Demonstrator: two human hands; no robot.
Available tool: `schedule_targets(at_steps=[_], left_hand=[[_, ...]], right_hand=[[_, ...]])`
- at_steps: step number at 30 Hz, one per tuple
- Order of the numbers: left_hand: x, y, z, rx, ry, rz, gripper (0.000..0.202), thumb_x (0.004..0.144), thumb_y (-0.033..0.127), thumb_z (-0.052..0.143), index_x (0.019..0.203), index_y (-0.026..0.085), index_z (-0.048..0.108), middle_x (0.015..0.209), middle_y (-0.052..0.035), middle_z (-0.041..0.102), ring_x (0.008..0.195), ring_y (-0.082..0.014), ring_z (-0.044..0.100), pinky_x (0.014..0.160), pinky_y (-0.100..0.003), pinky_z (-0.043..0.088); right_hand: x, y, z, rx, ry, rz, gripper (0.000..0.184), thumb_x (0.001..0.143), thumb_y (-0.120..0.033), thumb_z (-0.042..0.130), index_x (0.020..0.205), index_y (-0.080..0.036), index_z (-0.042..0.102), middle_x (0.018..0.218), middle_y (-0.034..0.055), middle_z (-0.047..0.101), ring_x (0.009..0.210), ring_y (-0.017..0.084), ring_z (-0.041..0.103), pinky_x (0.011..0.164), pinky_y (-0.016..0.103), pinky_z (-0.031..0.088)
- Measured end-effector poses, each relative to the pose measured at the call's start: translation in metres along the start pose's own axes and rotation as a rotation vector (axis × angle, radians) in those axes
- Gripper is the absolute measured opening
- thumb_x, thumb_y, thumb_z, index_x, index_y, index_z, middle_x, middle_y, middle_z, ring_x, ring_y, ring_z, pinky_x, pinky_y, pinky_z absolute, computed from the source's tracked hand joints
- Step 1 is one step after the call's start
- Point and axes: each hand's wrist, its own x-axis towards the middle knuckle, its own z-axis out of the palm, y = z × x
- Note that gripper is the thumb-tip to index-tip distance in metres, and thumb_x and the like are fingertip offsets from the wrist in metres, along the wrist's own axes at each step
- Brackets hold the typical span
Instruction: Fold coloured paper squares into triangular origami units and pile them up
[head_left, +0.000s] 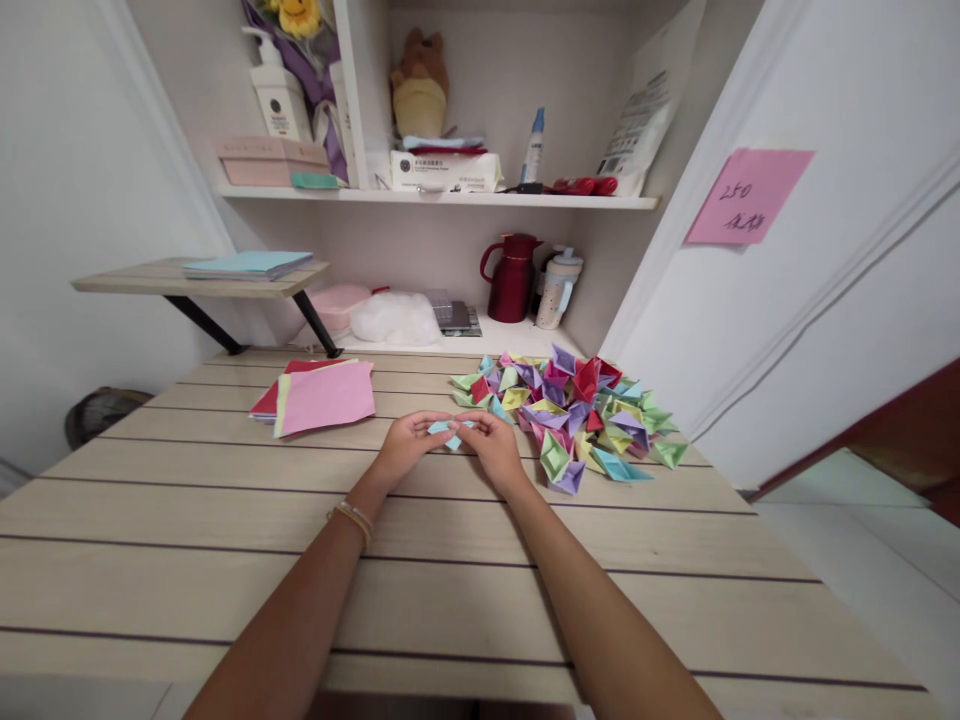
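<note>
Between my two hands is a small piece of folded light-blue paper (454,441), held just above the slatted table. My left hand (409,445) pinches its left side with thumb and fingers. On the other side my right hand (491,445) grips the paper, the two thumbs close together. Fingers cover part of the paper, so its full shape is hidden. Just right of my right hand lies a heap of folded paper boats (570,410) in purple, green, red, yellow and blue. To the left rests a stack of coloured paper sheets (326,400), pink on top.
A small raised shelf (135,278) at the back left bears blue paper sheets (247,264). Behind the table stand a red jug (512,280), a pale tumbler (558,290) and a white fluffy bundle (396,319). A pink note (750,195) hangs on the right wall.
</note>
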Motion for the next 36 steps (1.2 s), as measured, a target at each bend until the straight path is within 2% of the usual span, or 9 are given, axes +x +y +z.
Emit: schedule_targets(at_steps=[4,8,14,20,25,27,30,33,36], left_hand=[[0.002,-0.001,-0.004,0.011,0.048,-0.026,0.047,0.055,0.028,0.08,0.096,0.011,0.064,0.079,-0.0074,0.07,0.065,-0.0128,0.062,0.064,-0.025,0.05],[0.002,0.0,-0.005,-0.015,0.075,-0.053,0.051,0.056,0.028,0.079,0.102,0.011,0.062,0.069,-0.004,0.068,0.059,-0.0105,0.061,0.062,-0.023,0.049],[0.004,0.001,-0.005,-0.023,0.076,0.009,0.054,0.057,0.03,0.078,0.105,0.012,0.061,0.061,-0.0005,0.065,0.056,-0.0111,0.06,0.061,-0.025,0.05],[0.006,-0.007,-0.008,0.035,0.054,0.07,0.049,0.053,0.026,0.08,0.097,0.011,0.065,0.08,-0.0073,0.069,0.074,-0.0166,0.063,0.074,-0.029,0.049],[0.004,-0.007,-0.009,0.35,0.116,0.247,0.032,0.055,0.031,0.079,0.083,0.018,0.071,0.074,-0.0044,0.067,0.066,-0.0155,0.058,0.067,-0.028,0.047],[0.004,-0.005,-0.01,0.479,0.138,0.345,0.021,0.057,0.032,0.078,0.072,0.02,0.072,0.071,-0.0036,0.064,0.062,-0.0146,0.053,0.064,-0.026,0.044],[0.004,-0.002,-0.012,0.538,0.136,0.43,0.014,0.059,0.033,0.076,0.066,0.021,0.071,0.069,-0.0036,0.06,0.063,-0.0149,0.052,0.061,-0.025,0.043],[0.004,-0.002,-0.012,0.479,0.111,0.397,0.014,0.06,0.033,0.075,0.066,0.021,0.072,0.07,-0.0045,0.062,0.067,-0.0167,0.056,0.062,-0.025,0.045],[0.004,-0.004,-0.01,0.363,0.086,0.278,0.017,0.062,0.034,0.073,0.069,0.019,0.072,0.067,-0.0045,0.065,0.065,-0.0172,0.059,0.062,-0.027,0.048]], right_hand=[[0.001,0.002,0.001,0.069,-0.012,0.009,0.035,0.06,-0.038,0.074,0.086,-0.017,0.065,0.063,-0.0009,0.061,0.056,0.011,0.055,0.056,0.025,0.045],[0.001,0.001,0.001,0.073,0.015,-0.042,0.035,0.06,-0.035,0.075,0.088,-0.017,0.064,0.076,0.0026,0.066,0.062,0.012,0.058,0.061,0.025,0.046],[-0.001,-0.002,0.002,-0.004,-0.02,-0.02,0.041,0.059,-0.034,0.075,0.093,-0.015,0.064,0.053,-0.005,0.054,0.047,0.008,0.046,0.048,0.021,0.037],[-0.001,0.0,0.002,-0.101,-0.005,-0.045,0.043,0.056,-0.035,0.076,0.093,-0.015,0.067,0.058,-0.0024,0.057,0.053,0.01,0.049,0.054,0.024,0.042],[-0.002,0.003,-0.002,-0.352,0.014,-0.138,0.034,0.063,-0.039,0.073,0.09,-0.018,0.071,0.063,0.0014,0.059,0.057,0.013,0.049,0.056,0.027,0.042],[-0.001,0.002,-0.003,-0.401,0.018,-0.203,0.028,0.065,-0.04,0.072,0.085,-0.02,0.072,0.071,0.0041,0.062,0.061,0.015,0.05,0.059,0.028,0.042],[-0.001,0.0,-0.004,-0.409,0.027,-0.242,0.023,0.067,-0.041,0.071,0.08,-0.022,0.073,0.074,0.0052,0.061,0.065,0.016,0.051,0.06,0.029,0.043],[-0.001,-0.001,-0.003,-0.371,0.027,-0.227,0.023,0.066,-0.042,0.07,0.078,-0.022,0.073,0.076,0.0048,0.061,0.066,0.016,0.051,0.061,0.029,0.043],[0.0,0.0,-0.004,-0.339,0.02,-0.225,0.025,0.069,-0.043,0.068,0.079,-0.021,0.072,0.079,0.0047,0.063,0.065,0.016,0.051,0.062,0.028,0.042]])
